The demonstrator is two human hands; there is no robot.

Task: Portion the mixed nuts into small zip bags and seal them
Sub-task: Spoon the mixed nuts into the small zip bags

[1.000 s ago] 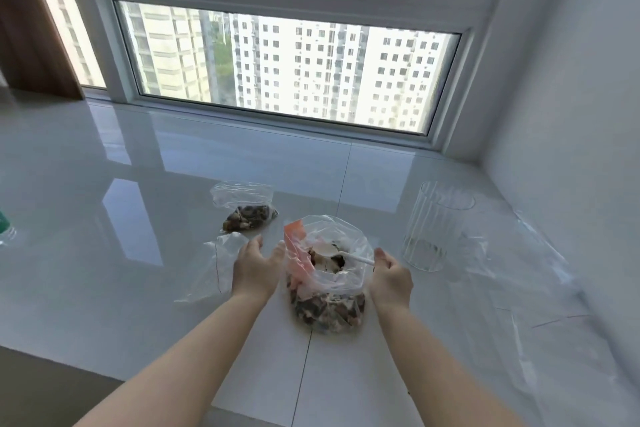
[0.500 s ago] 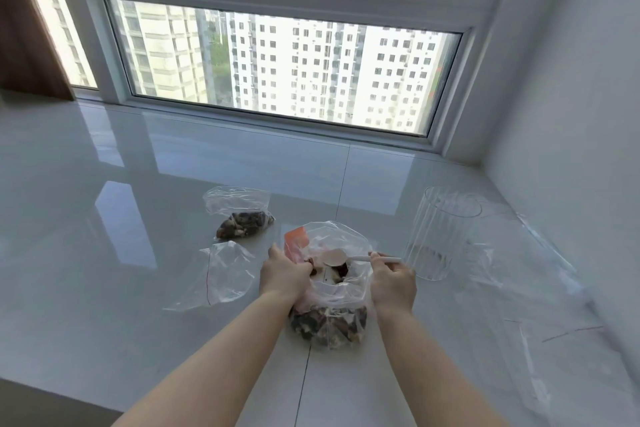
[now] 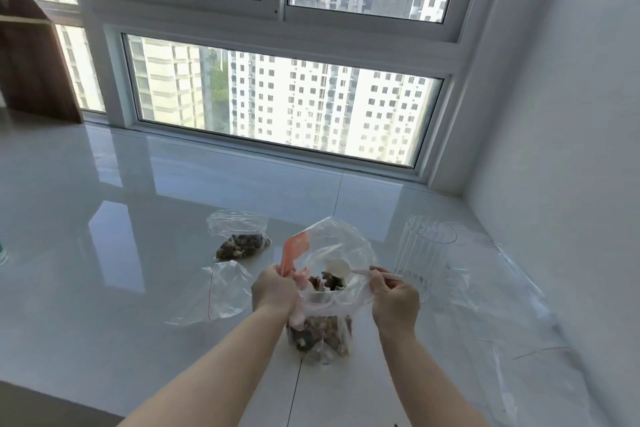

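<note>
Two hands work at the mouth of the large nut bag [image 3: 322,305], which stands on the desk [image 3: 104,225] directly between them. The bag's long axis runs upright, with its opening facing up toward the camera and the mixed nuts [image 3: 318,333] settled in the lower part. The left hand [image 3: 275,291] grips the left rim of the opening, fingers curled round the plastic beside the orange strip [image 3: 294,251]. The right hand [image 3: 393,302] pinches the white scoop [image 3: 346,270] by its handle. The scoop's long axis lies roughly level — bowl inside the bag mouth, handle pointing away to the right of the hand.

The empty zip bag [image 3: 221,291] lies flat on the desk just left of the left hand, so the left hand is the nearer one to it. A filled small bag [image 3: 242,236] lies beyond that, up and left of the left hand. The clear ribbed cup [image 3: 422,253] stands just beyond the right hand.

Judgement: the coming transfer runs leftward across the large bag — a loaded scoop must cross in front of the left hand to reach the empty bag, whose mouth cannot be made out.
</note>
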